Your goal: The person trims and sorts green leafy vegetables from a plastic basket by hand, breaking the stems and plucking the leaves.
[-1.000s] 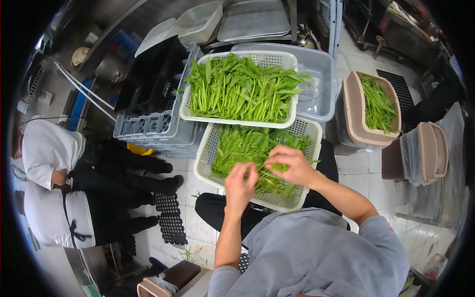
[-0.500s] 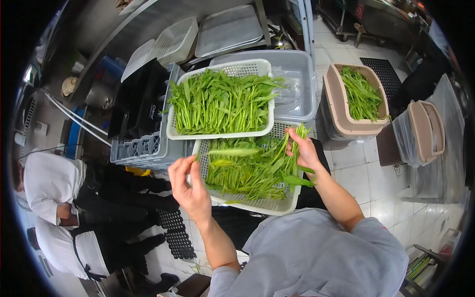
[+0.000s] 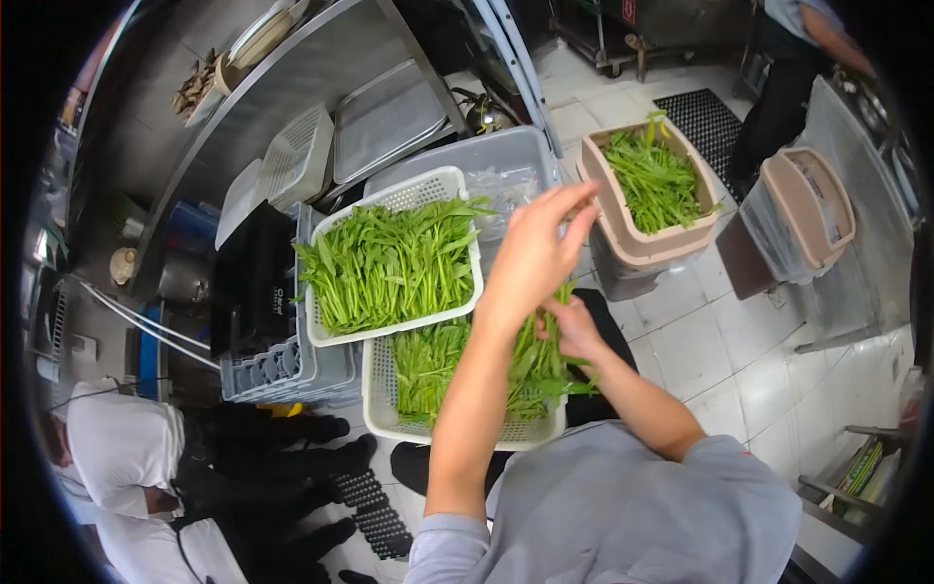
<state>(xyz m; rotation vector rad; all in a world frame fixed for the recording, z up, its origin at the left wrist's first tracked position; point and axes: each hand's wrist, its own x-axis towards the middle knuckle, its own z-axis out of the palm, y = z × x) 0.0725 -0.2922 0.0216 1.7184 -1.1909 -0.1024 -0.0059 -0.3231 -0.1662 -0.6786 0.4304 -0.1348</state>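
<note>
My right hand [image 3: 576, 331] is closed around a bunch of leafy green stems [image 3: 535, 362], which look like water spinach, over the lower white basket [image 3: 377, 394]. That basket holds more loose greens [image 3: 428, 365]. Reaching across my body, my left hand [image 3: 540, 243] is above the right side of the baskets, its fingers stretched toward the beige-rimmed bin and apart, with nothing seen in them. Greens [image 3: 657, 180] fill the top of this bin [image 3: 632, 251]; a yellowish-green leaf [image 3: 660, 122] is at its far edge. The upper white basket [image 3: 389, 329] holds neatly aligned greens [image 3: 384, 263].
A grey tub [image 3: 530, 156] with clear plastic sits behind the upper basket. Grey crates [image 3: 321, 365] stand at left. A second beige-lidded bin [image 3: 808, 209] is at right. Two people in white shirts [image 3: 126, 438] are at lower left; another person [image 3: 793, 68] is at upper right.
My left hand has swung from the left of the baskets across to the right, toward the bin, and its pinch has opened. The view has turned; my right hand still holds the bunch.
</note>
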